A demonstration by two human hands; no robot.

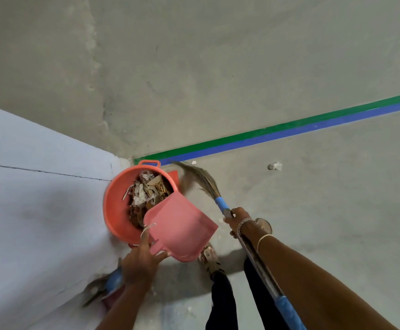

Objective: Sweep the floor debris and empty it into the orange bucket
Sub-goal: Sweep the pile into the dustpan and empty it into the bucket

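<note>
The left hand (139, 261) grips the handle of the pink plastic dustpan (181, 225), whose mouth tips over the round orange plastic bucket (113, 206) just ahead against the wall. The right hand (238, 219), farther off, clasps the grass broom (220, 203).

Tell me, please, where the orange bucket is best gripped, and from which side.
Probably by the loop handle on the far rim of the orange bucket, reaching from above on the floor tape side. That handle sticks out free, while the pink dustpan, held by the left hand, covers the near rim and the wall stands at its left.
</note>
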